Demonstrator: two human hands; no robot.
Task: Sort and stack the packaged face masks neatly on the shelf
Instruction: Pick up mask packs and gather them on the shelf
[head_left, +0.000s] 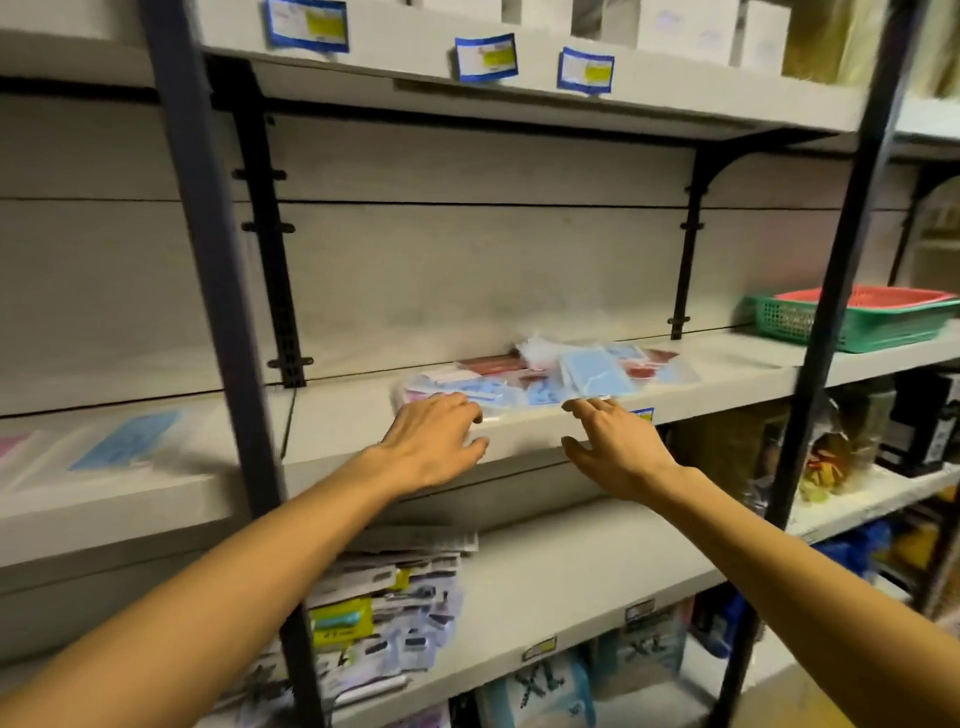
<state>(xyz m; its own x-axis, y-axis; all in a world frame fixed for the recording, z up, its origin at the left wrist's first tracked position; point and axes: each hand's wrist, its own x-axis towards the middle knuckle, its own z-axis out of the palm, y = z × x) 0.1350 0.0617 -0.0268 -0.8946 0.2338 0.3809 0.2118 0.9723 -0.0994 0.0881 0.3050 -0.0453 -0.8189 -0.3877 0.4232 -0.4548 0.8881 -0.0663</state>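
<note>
Many packaged face masks (540, 371) lie in a loose, untidy heap on the middle shelf (727, 364), near its front edge, between the two black brackets of the back wall. Most packets look blue, some red or pink, each in a clear plastic wrapper; the picture is blurred by motion, so I cannot count them or read any label.

The left hand (434, 441) reaches to the left end of the heap. Its fingers are nearly straight and spread, and the fingertips seem to touch the nearest packets at the shelf edge, but they hold nothing. The right hand (613, 441) is just in front of the shelf edge, fingers apart and relaxed, also holding nothing; whether it touches a packet I cannot tell.

In my judgement these packets are very light, flat and soft. The smooth wrappers will probably slide easily one over another, so a stack can slip sideways if it is pushed from one side only. They are not fragile, but the thin film may crumple when it is squeezed. A good way is to take one packet by its long edges, thumb under and fingers on top, or to press the heap together from both ends with flat palms. Sorting by colour is not yet begun, it seems.
</note>
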